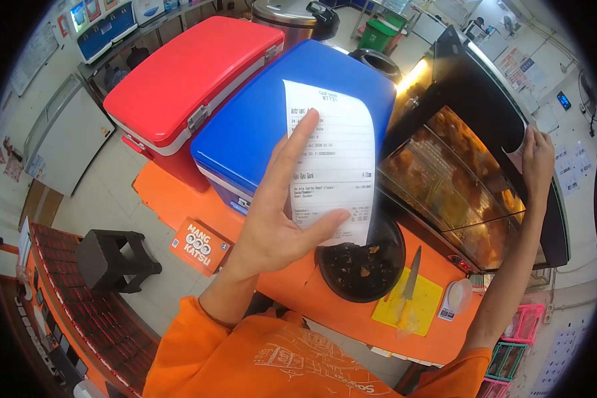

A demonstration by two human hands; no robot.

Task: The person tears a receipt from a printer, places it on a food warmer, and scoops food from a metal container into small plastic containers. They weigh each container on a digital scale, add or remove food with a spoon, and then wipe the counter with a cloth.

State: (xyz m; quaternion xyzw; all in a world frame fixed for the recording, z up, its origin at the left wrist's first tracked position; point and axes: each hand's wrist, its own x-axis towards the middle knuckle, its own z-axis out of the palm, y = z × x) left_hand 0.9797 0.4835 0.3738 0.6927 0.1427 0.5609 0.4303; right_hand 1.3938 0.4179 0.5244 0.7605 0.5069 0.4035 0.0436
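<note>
A printed paper receipt [331, 152] is upright in front of me, gripped by my left hand [272, 219] with the thumb and fingers over its printed face. My right arm reaches out to the right, where my right hand [538, 156] closes around the edge of a heated glass display case [477, 159]. Browned food lies behind the lit glass, though its kind is hard to make out. Below the receipt sits a round black pan [338, 275] with dark crumbs in it, partly covered by the paper.
Blue [245, 119] and red [192, 73] cooler boxes stand on the orange counter [292, 288]. A knife [412, 275] lies on a yellow cutting board [424, 305], beside a small scale [452, 298]. At left are a black stool [113, 252] and a chest freezer [73, 139].
</note>
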